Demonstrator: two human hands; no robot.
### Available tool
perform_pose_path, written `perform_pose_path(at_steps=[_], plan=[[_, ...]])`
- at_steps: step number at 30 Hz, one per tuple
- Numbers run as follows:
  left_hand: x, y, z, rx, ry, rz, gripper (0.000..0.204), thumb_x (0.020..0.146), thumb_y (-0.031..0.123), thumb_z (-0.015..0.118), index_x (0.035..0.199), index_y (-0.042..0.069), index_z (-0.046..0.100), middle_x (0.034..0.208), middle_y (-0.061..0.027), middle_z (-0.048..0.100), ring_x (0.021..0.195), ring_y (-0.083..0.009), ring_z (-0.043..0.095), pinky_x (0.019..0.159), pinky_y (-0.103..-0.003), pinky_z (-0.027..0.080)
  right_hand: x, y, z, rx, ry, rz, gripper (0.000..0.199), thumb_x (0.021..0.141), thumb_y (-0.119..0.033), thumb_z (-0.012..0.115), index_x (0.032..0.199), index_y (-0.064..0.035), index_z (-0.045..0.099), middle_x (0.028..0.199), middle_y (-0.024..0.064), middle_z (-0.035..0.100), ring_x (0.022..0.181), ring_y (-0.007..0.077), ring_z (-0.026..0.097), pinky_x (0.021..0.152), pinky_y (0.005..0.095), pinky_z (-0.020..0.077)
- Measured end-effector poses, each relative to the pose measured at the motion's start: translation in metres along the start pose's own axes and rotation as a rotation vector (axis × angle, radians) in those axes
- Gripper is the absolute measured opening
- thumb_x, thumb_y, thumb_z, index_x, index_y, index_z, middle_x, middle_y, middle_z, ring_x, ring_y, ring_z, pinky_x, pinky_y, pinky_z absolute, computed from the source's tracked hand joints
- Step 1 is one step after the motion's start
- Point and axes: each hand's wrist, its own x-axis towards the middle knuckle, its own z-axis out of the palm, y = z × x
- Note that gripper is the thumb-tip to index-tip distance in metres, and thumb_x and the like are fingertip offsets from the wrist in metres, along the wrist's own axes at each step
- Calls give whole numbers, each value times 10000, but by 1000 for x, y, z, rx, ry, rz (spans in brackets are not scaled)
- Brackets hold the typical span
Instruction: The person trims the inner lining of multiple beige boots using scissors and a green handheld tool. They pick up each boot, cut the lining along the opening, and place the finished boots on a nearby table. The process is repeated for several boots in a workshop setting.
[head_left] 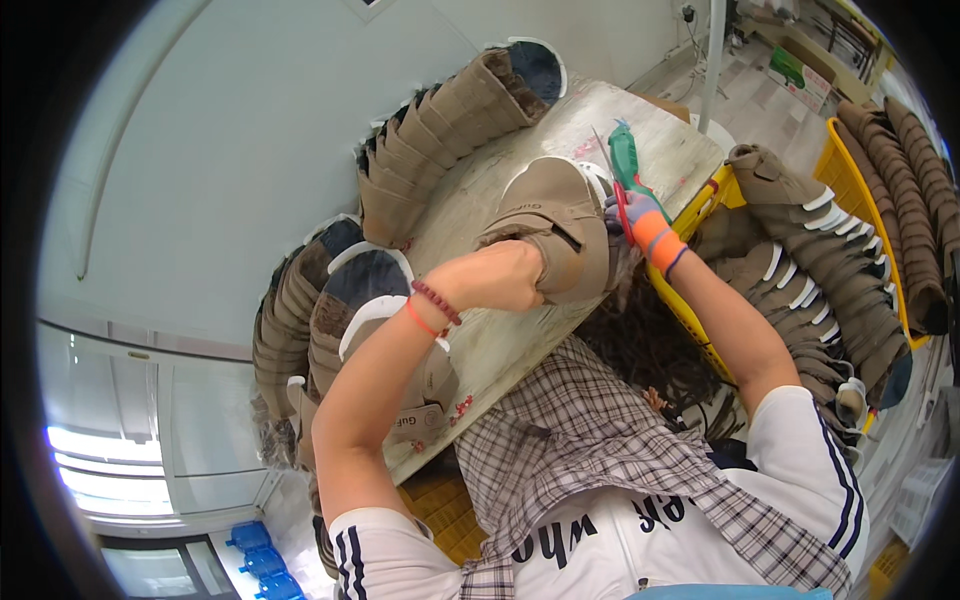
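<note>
Brown stacks [450, 120] crowd the table [455, 225]; left hand [515, 274] clutches a brown piece [588, 262], right hand [640, 210] red scissors [622, 206].

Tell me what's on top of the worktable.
The worktable bears a row of nested brown caps, more caps beside the left forearm, reddish scraps and, apparently, a green object. Surfaces under the caps are covered, as is the area beneath the held cap and left hand.

Brown fabric cap [585, 265]: shows white edging at far end, dark slot on side; sits tilted in left hand [508, 275]. Red-handled scissors [622, 208]: sit in right hand [642, 207], beside cap, slim blade pointing away.
</note>
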Motion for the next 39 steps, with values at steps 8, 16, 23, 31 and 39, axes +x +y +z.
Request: perform_pose_path(at_steps=[8,16,23,31,39], plan=[[7,-40,23,-141,16,29,398,664,240,735,666,-100,528,620,-220,515,577,-311,521,568,-381,430,5,-38,48,-1235,126,-38,207,880,-234,458,933,-43,518,715,113,582,719,246,631,602,277,482],[-13,-17,22,106,382,-40,356,626,137,740,843,-85,565,859,-224,583,763,-365,581,700,-395,476,-45,-82,44,-157,158,243,424,837,-416,569,989,-22,530,734,122,600,500,242,584,398,358,463],[-54,45,69,-385,1144,-154,344,695,110,729,940,-16,523,965,-133,596,650,-181,610,554,-288,461,-150,-99,102,242,72,114,518,816,-506,587,1032,-45,493,725,93,581,444,168,503,379,297,411],[-53,130,158,-1479,1139,-148,123,834,5,573,930,9,498,743,-48,605,565,-73,546,498,-198,442,-199,-59,177,305,-14,-42,350,844,-325,628,1070,-74,534,878,62,592,716,157,573,660,281,470],[-106,111,213,-1605,1187,-278,30,831,-16,538,839,11,527,664,-11,563,535,-43,521,459,-188,426,-212,-39,208,560,-194,-63,410,900,-349,537,1133,-15,488,900,65,560,799,181,568,741,322,480]])
